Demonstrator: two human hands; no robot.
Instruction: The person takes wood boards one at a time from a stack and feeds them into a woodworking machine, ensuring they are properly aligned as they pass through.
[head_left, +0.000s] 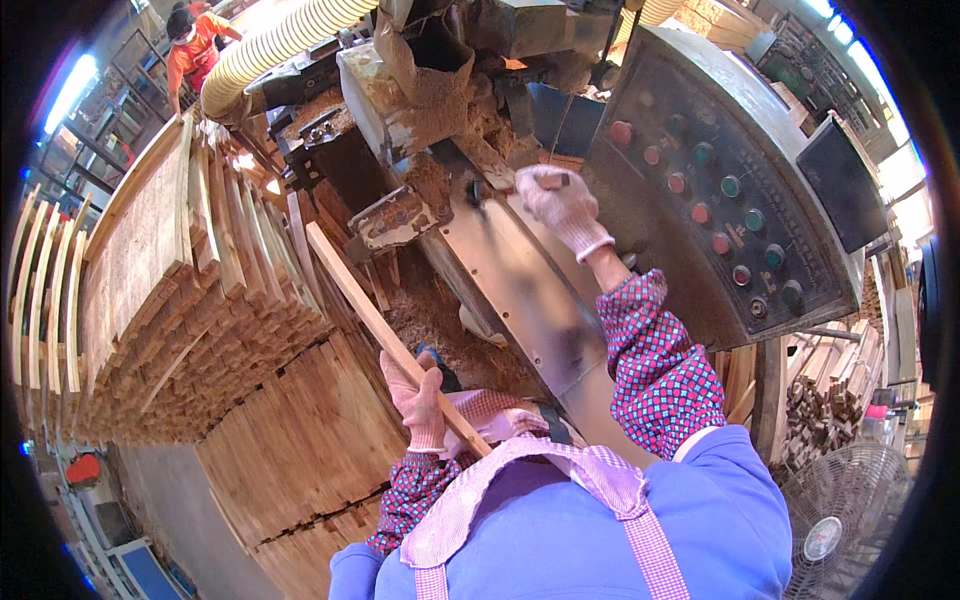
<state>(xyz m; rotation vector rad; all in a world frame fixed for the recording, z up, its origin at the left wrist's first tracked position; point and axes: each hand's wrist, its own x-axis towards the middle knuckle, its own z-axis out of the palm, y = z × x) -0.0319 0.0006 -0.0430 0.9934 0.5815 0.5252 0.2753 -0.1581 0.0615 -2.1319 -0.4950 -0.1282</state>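
Observation:
My left hand [412,402], in a pale pink work glove, is wrapped round a long, narrow wooden strip [365,312]. The strip slants from near my apron up toward the stacked wood on the left. My right hand [563,208], gloved as well, is closed above the machine's metal bed [520,290], close to the sawdust-covered head [430,185]. A small brown patch shows at its fingers; what they hold, if anything, I cannot make out. Just beyond that hand lies a piece of wood [484,163] by the machine head.
A tall stack of wooden boards [140,250] stands at my left. The control panel [700,190] with red and green buttons rises at right. A yellowish ribbed hose [290,45] crosses above. A fan [840,510] stands lower right. Another person [195,50] in orange is far left.

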